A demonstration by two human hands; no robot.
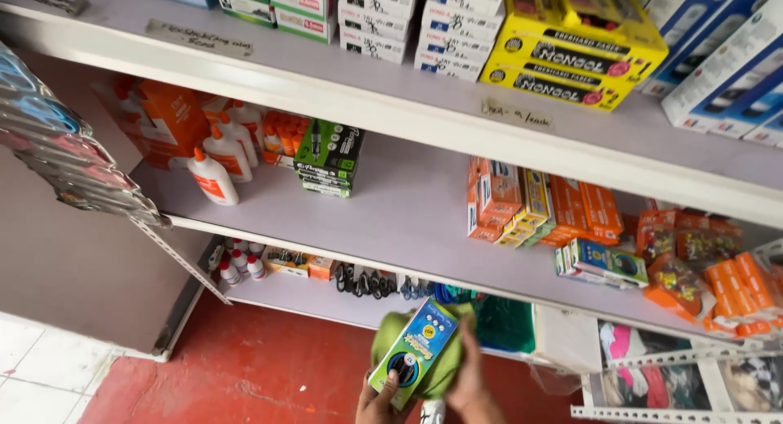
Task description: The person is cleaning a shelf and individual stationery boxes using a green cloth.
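**Small box and green cloth held below stocked stationery shelves**

A pale lilac shelf unit (408, 204) fills the view, its boards running from 10 o'clock down to 4 o'clock above a red-painted floor (261, 367). On the top board, at 1 o'clock, sits a stack of yellow cardboard boxes (571, 53), with white and blue cartons (718, 65) just beside it at 2 o'clock and white printed cartons (408, 20) at 12 o'clock. The middle board carries white glue bottles with orange caps (214, 175) at 9 o'clock, a stack of green and black packs (329, 156) near the centre, and orange and yellow small packs (538, 208) at 3 o'clock. At 6 o'clock, low in the frame, a green cloth (436, 375) is bunched between both hands. The left hand (377, 401) grips the lower end of a small blue, green and white cardboard box (414, 351), thumb pressed on its front; the box tilts up toward 1 o'clock and lies against the cloth. The right hand (471, 383), fingers closed, presses the cloth against the box's far side from 5 o'clock.
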